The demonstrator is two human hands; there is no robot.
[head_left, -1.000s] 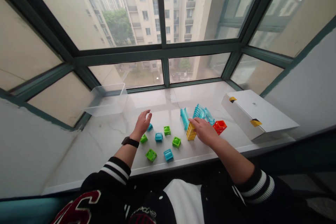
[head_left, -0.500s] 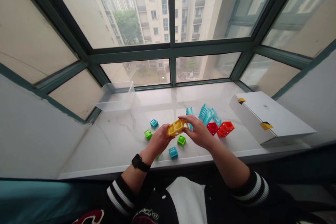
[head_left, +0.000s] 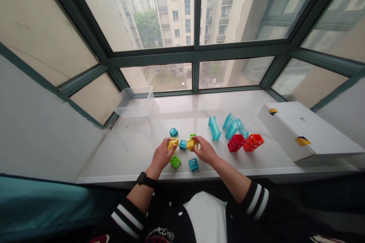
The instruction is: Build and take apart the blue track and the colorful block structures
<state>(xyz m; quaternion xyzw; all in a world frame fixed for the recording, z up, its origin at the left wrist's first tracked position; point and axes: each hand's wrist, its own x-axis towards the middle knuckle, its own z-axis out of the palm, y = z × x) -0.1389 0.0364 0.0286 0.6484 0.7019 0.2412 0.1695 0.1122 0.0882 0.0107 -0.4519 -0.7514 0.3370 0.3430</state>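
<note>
In my left hand (head_left: pixel 161 156) is a yellow block (head_left: pixel 173 143), gripped between thumb and fingers. My right hand (head_left: pixel 205 151) pinches a second yellow block (head_left: pixel 191 144). Between the two lies a blue block (head_left: pixel 183 144) on the white sill. A green block (head_left: pixel 193 136) shows partly behind my right fingertips. Nearer to me sit another green block (head_left: pixel 175 162) and a blue block (head_left: pixel 193 164). One more blue block (head_left: pixel 173 132) rests beyond my left hand.
Right of my hands stand a dark red block stack (head_left: pixel 236 143) and an orange-red one (head_left: pixel 253 142). Clear blue track pieces (head_left: pixel 214 128) lie behind them. A transparent bin (head_left: pixel 135 102) is at the back left, a white box (head_left: pixel 310 129) at the right. Windows border the sill.
The joined yellow piece held by both hands is now two separate yellow blocks, one per hand. My hands have moved apart and lower. The view has shifted slightly.
</note>
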